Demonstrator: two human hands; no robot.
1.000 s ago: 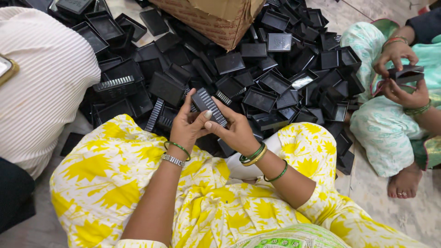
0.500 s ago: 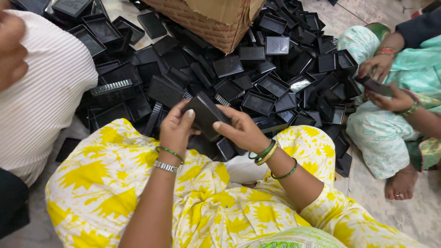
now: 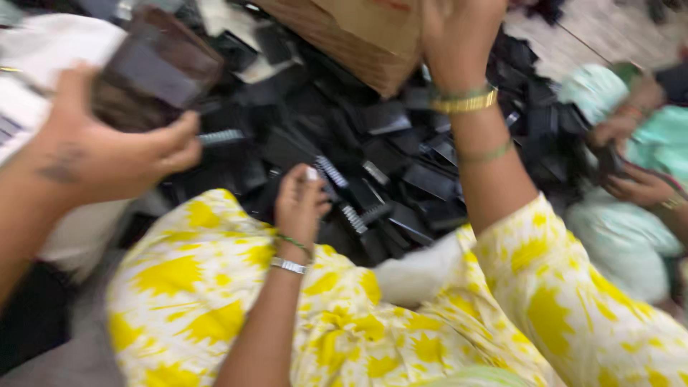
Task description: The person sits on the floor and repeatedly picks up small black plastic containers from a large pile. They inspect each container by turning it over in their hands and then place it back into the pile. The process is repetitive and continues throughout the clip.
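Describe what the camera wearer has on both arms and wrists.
Both forearms are bare, with no sleeves showing. The left hand has a silver metal band and a thin green bangle at the wrist. The right hand has a gold bangle with green ones, plus a green one lower down.

The floor (image 3: 573, 32) carried everything: pale and mottled where it showed bare at the upper right, greyer at the lower left corner. A wide heap of black plastic trays (image 3: 401, 172) lay directly on it, flat shallow pieces tumbled at every angle and overlapping one another, a few with ribbed, comb-like silver strips (image 3: 331, 170) showing among them. A brown cardboard box (image 3: 358, 43) stood at the far edge of the heap, tilted, its lower corner touching the trays. People sat on the floor around the pile, their knees close against its edges. The picture was blurred, so finer detail was lost.
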